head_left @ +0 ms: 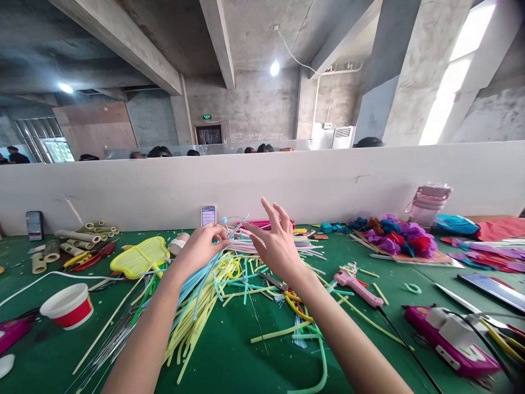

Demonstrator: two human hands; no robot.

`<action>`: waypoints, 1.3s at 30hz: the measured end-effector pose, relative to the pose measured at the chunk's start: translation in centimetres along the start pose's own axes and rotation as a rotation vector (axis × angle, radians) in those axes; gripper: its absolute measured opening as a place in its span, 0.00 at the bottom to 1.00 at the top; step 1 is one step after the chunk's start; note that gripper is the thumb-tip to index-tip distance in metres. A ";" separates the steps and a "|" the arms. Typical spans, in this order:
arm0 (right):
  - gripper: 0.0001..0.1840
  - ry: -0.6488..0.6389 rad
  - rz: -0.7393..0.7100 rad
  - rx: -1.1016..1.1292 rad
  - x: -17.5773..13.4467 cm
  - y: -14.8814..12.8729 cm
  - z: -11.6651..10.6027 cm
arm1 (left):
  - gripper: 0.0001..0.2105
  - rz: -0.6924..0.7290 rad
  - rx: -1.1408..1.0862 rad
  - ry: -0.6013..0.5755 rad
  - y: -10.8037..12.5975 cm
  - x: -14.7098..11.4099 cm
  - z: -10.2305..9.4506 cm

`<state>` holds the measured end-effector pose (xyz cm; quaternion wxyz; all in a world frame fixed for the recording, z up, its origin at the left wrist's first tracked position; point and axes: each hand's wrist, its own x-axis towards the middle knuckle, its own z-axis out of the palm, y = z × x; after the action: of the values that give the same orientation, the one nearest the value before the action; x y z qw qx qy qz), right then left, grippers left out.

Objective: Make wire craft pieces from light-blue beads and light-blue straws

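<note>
My left hand [205, 243] pinches a light blue pipe cleaner [238, 226] between thumb and fingertips, above the middle of the table. Beside those fingertips is a small blue ball [224, 220], with a thin curved line running from it. My right hand [279, 236] is raised with its fingers spread; its thumb is close to the pipe cleaner's upper end, and I cannot tell whether they touch. Under the hands lie a bundle of yellow-green pipe cleaners [196, 323], blue pipe cleaners [200, 282] and scissors [274, 282]. A yellow wing-like shape [141, 257] lies left of my left hand.
A pink glue gun [359, 288] and a purple power strip [451, 342] with cords lie to the right. On the left stand a paper cup [68, 306] and bamboo pieces [52, 250]. A white partition [262, 186] closes off the back, with a pink bottle [430, 205] before it.
</note>
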<state>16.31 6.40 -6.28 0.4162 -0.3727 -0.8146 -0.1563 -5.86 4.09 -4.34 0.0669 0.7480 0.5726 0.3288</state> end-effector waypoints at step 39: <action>0.05 0.025 -0.035 0.328 0.5 0.1 -1.7 | 0.13 0.037 -0.240 -0.131 3.0 -1.0 -0.7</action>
<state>17.09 5.77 -4.86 0.4788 -0.2836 -0.8302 -0.0330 -4.00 1.99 -2.76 0.1868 0.7649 0.5099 0.3466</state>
